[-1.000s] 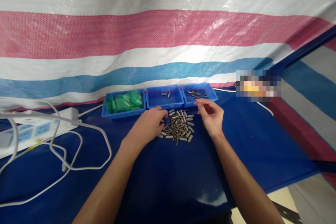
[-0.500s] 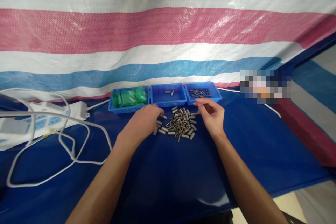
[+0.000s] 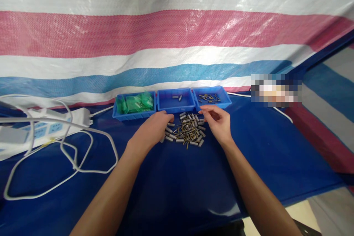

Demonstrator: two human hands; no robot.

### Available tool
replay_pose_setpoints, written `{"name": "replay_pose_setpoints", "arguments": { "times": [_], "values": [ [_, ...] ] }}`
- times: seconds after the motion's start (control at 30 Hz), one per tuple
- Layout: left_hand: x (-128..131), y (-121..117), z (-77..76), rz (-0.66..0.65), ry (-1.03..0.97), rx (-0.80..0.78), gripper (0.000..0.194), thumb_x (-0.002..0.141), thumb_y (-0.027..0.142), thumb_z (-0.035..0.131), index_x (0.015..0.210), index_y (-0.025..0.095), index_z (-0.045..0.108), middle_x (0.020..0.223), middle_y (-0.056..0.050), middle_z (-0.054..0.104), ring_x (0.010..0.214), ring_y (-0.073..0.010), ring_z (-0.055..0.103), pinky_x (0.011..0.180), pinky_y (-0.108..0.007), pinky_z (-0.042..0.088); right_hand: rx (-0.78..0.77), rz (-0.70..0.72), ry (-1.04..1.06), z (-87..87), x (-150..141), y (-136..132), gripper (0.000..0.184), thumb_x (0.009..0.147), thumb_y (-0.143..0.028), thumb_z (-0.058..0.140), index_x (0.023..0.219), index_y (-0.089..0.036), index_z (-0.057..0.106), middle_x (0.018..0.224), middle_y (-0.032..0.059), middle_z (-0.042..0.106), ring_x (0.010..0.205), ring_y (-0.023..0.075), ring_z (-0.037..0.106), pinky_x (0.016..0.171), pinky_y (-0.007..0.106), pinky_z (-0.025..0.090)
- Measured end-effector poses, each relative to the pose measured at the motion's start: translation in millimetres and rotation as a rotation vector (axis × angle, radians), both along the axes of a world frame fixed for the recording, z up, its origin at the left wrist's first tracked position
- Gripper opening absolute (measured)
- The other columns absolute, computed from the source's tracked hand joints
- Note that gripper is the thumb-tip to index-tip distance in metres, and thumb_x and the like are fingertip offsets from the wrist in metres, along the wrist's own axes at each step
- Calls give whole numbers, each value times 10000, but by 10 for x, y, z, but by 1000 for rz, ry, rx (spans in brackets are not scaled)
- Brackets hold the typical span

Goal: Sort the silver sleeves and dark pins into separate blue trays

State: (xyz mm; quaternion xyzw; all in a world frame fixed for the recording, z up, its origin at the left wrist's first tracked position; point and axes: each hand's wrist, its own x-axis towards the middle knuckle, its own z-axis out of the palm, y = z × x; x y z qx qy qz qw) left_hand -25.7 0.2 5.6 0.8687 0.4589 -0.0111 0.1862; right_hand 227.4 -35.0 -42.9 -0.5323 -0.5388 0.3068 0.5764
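A pile of short grey metal cylinders and thin brass-coloured pins (image 3: pixel 189 129) lies on the blue table cover. At its left edge, my left hand (image 3: pixel 155 127) is closed, fingertips pointing down by the grey cylinders; whatever they hold is hidden. My right hand (image 3: pixel 219 121) is pinched at the pile's right edge, in front of the right blue bin (image 3: pixel 227 100). Anything between its thumb and forefinger is too small to make out. That bin holds several thin pins. Two grey cylinders lie in the middle blue bin (image 3: pixel 166 104).
A left blue bin (image 3: pixel 121 117) contains green plastic packets (image 3: pixel 138 102). To the left lie a white power strip (image 3: pixel 80 118) and a looped white cable (image 3: pixel 109 171). A striped plastic sheet (image 3: pixel 166 31) hangs behind the bins. A blurred patch covers the far right.
My right hand has moved slightly left, closer to the pile. My left hand stays by the cylinders at the left edge, its fingers shifting slightly. The whole view shifts slightly.
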Motion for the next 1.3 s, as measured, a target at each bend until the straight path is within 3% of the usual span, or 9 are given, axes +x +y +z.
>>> {"name": "replay_pose_setpoints", "arguments": {
  "times": [0.17, 0.27, 0.37, 0.57, 0.73, 1.0, 1.17, 1.3],
  "values": [
    [4, -7, 29, 0, 32, 37, 524, 794, -48, 505, 1215, 212, 680, 1061, -118, 717, 989, -287, 702, 837, -353, 522, 2, 8, 2, 7, -10, -2, 180, 922, -374, 724, 1002, -229, 793, 894, 47, 792, 742, 189, 713, 644, 310, 542],
    [-44, -21, 98, -9, -2, 49, 619, 771, -40, 526, 1330, 202, 637, 1087, -123, 734, 1004, -300, 710, 861, -372, 533, 6, 20, -17, 8, -14, -4, 185, 924, -376, 721, 1015, -231, 791, 896, 45, 793, 717, 183, 702, 642, 312, 542],
    [-82, -8, 191, -4, -82, 57, 543, 801, 6, 556, 1303, 185, 659, 1082, -117, 754, 1023, -299, 718, 903, -389, 549, 0, 44, -60, 16, -22, -14, 181, 935, -366, 703, 1022, -233, 791, 902, 47, 796, 703, 182, 698, 635, 312, 544],
    [-6, 36, 265, -2, -510, 44, 297, 874, 95, 591, 1120, 179, 735, 1021, -68, 787, 954, -229, 749, 908, -358, 603, 54, 83, -252, 36, -34, -47, 155, 948, -304, 670, 999, -229, 796, 939, 48, 807, 689, 175, 701, 623, 303, 539],
    [102, 18, 245, 14, -751, -59, 176, 900, 152, 619, 1018, 171, 748, 1038, -63, 788, 908, -189, 752, 850, -310, 641, 108, 140, -406, 24, -41, -54, 164, 944, -237, 660, 1053, -226, 783, 965, 50, 809, 705, 168, 701, 658, 297, 549],
    [28, 74, 214, 67, -790, -221, 174, 937, 200, 626, 1035, 191, 769, 1112, -54, 790, 971, -201, 756, 873, -322, 640, 148, 192, -505, 89, -69, -53, 206, 915, -230, 696, 1112, -225, 755, 932, 40, 782, 670, 153, 655, 680, 299, 551],
    [-8, 101, 198, 117, -826, -337, 187, 939, 222, 640, 1086, 187, 751, 993, -45, 807, 871, -194, 775, 835, -323, 650, 150, 213, -502, 123, -97, -57, 250, 901, -288, 739, 1141, -220, 754, 932, 40, 774, 708, 157, 676, 690, 295, 555],
    [-4, 91, 199, 131, -877, -390, 199, 914, 250, 694, 1094, 176, 738, 1020, -65, 811, 911, -208, 787, 884, -358, 656, 118, 225, -448, 164, -141, -69, 287, 890, -322, 763, 1163, -233, 754, 1003, 48, 792, 730, 159, 693, 694, 299, 567]
  ]
}}
